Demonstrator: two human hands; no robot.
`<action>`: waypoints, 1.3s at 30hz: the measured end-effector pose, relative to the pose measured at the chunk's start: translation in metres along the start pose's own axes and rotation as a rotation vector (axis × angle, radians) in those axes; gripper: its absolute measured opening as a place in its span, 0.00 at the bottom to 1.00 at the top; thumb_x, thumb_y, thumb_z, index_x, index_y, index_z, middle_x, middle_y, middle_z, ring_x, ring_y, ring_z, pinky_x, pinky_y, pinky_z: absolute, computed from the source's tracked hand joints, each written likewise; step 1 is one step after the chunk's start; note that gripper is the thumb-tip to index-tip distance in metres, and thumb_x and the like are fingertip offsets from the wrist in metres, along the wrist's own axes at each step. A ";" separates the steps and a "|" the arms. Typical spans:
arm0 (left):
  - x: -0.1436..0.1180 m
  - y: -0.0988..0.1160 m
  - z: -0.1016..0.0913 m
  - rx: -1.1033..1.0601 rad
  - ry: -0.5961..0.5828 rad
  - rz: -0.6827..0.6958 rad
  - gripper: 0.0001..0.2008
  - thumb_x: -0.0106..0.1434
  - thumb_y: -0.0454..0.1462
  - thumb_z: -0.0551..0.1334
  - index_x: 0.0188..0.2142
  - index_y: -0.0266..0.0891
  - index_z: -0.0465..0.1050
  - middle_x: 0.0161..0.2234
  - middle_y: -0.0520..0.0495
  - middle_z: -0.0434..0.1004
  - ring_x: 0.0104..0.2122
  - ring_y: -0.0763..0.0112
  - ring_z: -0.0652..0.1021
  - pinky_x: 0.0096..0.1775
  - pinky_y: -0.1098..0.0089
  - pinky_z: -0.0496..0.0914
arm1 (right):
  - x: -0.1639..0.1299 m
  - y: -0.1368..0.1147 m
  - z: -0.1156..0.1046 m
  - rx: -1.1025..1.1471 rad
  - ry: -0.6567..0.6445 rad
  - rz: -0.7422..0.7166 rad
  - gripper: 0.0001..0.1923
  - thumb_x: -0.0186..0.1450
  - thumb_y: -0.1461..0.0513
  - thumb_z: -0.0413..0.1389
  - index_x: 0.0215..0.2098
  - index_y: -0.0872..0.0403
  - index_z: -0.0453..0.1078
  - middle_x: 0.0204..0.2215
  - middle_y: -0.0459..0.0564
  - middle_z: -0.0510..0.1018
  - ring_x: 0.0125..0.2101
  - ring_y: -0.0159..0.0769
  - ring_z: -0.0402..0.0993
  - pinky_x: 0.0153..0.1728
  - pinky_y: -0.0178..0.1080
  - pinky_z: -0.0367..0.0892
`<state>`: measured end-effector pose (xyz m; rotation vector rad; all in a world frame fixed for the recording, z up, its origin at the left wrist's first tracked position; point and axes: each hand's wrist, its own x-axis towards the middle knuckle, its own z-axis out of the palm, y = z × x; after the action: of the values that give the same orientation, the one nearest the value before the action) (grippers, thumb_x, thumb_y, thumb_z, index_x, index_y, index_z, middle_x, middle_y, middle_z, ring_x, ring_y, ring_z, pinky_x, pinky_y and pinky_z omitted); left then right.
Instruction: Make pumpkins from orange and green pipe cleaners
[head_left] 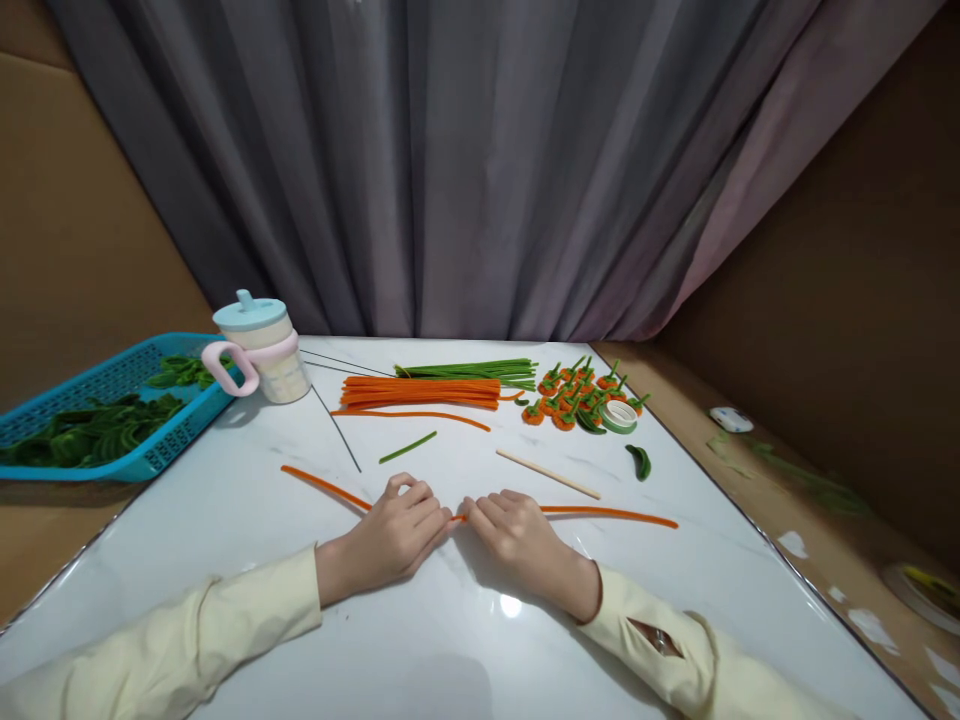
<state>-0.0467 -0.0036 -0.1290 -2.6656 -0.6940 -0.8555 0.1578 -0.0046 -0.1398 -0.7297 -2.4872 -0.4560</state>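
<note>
Both hands rest on the white tabletop (450, 640), pinching one long orange pipe cleaner (607, 514) at its middle: left hand (394, 535) and right hand (517, 535) almost touch, fingers apparently closed on it. Beyond that cleaner lie a wooden stick (547, 473), an orange bundle (420, 392) and a lidded cup (262, 348).

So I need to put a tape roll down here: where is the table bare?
Bare white table lies left of the left hand, between the sippy cup and the near edge. Another patch sits beyond the right hand, past the long orange pipe cleaner toward the right edge. Crowded: the far middle, with the orange bundle and small carrots.
</note>
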 end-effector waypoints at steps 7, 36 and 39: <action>-0.002 -0.003 0.005 -0.040 0.000 -0.110 0.11 0.68 0.29 0.49 0.31 0.35 0.67 0.23 0.50 0.68 0.28 0.68 0.68 0.40 0.64 0.58 | 0.001 0.001 -0.002 0.062 0.062 0.128 0.11 0.69 0.71 0.42 0.36 0.58 0.64 0.21 0.46 0.69 0.22 0.33 0.62 0.24 0.37 0.51; -0.003 -0.004 0.000 0.044 -0.065 0.140 0.14 0.65 0.23 0.45 0.37 0.32 0.67 0.24 0.48 0.70 0.28 0.67 0.68 0.42 0.62 0.58 | -0.001 -0.005 -0.005 0.279 0.017 0.160 0.09 0.64 0.70 0.44 0.32 0.56 0.65 0.22 0.47 0.69 0.22 0.33 0.60 0.24 0.36 0.50; -0.003 -0.005 0.001 0.035 -0.064 0.143 0.14 0.65 0.24 0.45 0.38 0.32 0.67 0.25 0.47 0.71 0.29 0.67 0.69 0.43 0.62 0.58 | -0.002 -0.004 -0.005 0.282 0.030 0.137 0.10 0.62 0.72 0.44 0.34 0.56 0.65 0.23 0.48 0.70 0.23 0.33 0.61 0.24 0.35 0.51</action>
<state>-0.0510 -0.0003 -0.1312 -2.6829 -0.5202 -0.7168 0.1585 -0.0104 -0.1373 -0.7641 -2.3871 -0.0637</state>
